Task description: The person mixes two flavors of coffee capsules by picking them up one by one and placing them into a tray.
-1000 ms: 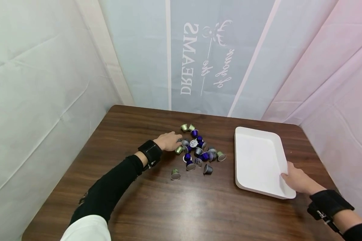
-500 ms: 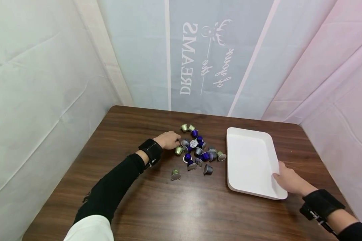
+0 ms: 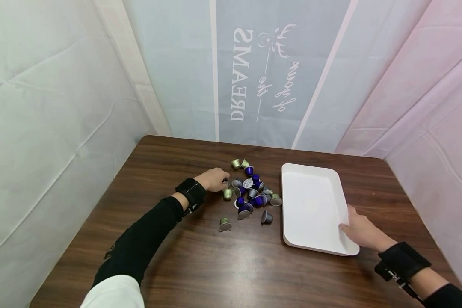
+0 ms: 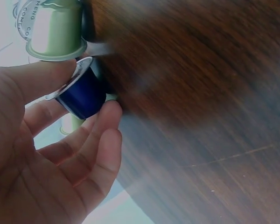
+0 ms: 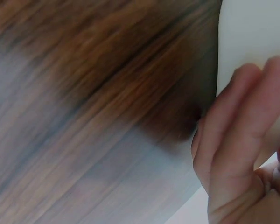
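Tray (image 3: 313, 209) beside loose capsules (image 3: 258, 200), right fingers (image 5: 245, 130) around its rim (image 3: 341, 190), left fingers (image 4: 109, 149) around a blue capsule (image 4: 87, 97).

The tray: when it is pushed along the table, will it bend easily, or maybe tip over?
The tray is probably stiff: its long sides look straight, even near the right grip. Tipping seems unlikely, because it looks wide and low.

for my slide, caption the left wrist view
Left hand holding a blue capsule near a green capsule, brown table in view.
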The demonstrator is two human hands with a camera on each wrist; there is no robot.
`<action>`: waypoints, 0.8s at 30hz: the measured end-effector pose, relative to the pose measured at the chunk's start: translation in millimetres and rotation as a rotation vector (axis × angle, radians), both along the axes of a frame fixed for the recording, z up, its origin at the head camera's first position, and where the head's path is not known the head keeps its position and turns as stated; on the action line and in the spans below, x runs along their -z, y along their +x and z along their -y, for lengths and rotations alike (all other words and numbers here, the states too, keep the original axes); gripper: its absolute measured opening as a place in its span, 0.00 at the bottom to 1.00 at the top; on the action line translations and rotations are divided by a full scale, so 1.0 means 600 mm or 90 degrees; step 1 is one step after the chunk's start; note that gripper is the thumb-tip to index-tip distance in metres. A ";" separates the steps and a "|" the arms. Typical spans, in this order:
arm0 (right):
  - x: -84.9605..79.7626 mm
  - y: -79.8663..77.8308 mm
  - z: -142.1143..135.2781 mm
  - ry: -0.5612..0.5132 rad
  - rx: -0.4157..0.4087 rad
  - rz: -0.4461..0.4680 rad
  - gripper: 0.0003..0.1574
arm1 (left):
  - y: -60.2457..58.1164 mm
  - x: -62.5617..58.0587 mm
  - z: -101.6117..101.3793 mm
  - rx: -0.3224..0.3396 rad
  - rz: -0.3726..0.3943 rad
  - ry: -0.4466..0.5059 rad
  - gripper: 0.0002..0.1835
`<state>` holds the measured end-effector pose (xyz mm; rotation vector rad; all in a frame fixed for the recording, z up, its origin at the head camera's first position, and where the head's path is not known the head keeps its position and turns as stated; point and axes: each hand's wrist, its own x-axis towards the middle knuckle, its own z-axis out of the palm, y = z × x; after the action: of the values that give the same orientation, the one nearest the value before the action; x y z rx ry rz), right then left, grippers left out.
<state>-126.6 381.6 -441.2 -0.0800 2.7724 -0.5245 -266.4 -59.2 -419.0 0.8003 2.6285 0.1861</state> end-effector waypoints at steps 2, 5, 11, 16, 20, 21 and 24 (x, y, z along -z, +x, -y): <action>0.000 -0.001 0.004 0.008 0.006 0.006 0.49 | 0.000 0.001 0.001 -0.001 -0.001 0.003 0.21; 0.001 -0.004 0.008 0.018 0.015 0.013 0.48 | 0.000 0.004 0.003 -0.004 0.001 0.013 0.22; 0.003 -0.009 0.011 0.033 0.022 0.031 0.48 | -0.005 0.006 0.011 -0.010 0.012 0.034 0.22; 0.003 -0.012 0.013 0.043 0.031 0.047 0.47 | -0.013 0.000 0.012 0.008 0.003 0.061 0.14; 0.004 -0.012 0.013 0.043 0.037 0.052 0.47 | -0.016 -0.007 0.005 0.020 -0.007 0.084 0.11; 0.004 -0.012 0.014 0.042 0.039 0.052 0.47 | -0.016 -0.009 0.003 0.022 -0.010 0.087 0.11; 0.005 -0.011 0.015 0.040 0.040 0.053 0.46 | -0.015 -0.013 -0.005 0.028 -0.017 0.100 0.10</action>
<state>-133.1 372.9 -443.9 0.0415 2.7144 -0.4455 -275.3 -56.5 -410.9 0.9159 2.6433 0.3760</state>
